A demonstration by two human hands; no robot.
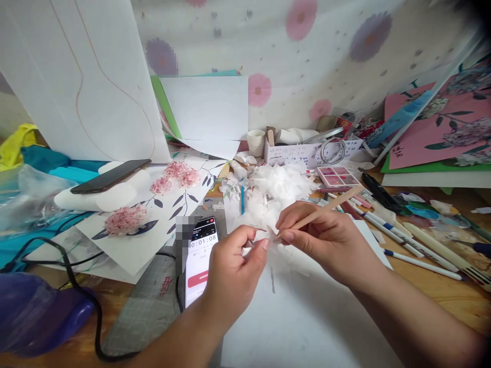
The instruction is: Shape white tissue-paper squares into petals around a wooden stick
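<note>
My right hand (316, 232) is closed around a thin wooden stick (326, 208), whose upper end slants up to the right. Just left of it, my left hand (240, 260) has its thumb and index finger nearly together. A small piece of thin white tissue (273, 237) lies between the two hands; its edges are blurred. Behind the fingers sits a pile of crumpled white tissue pieces (282, 184). Below my hands lies a white sheet of paper (307, 312) with a small grey mark.
A phone (201, 260) showing a timer lies left of my left hand. Painted sheets with pink flowers (125, 220) are farther left, near a black cable (69, 266). Pens (422, 265) and a pink palette (337, 177) lie right. Paper cups (255, 142) stand behind.
</note>
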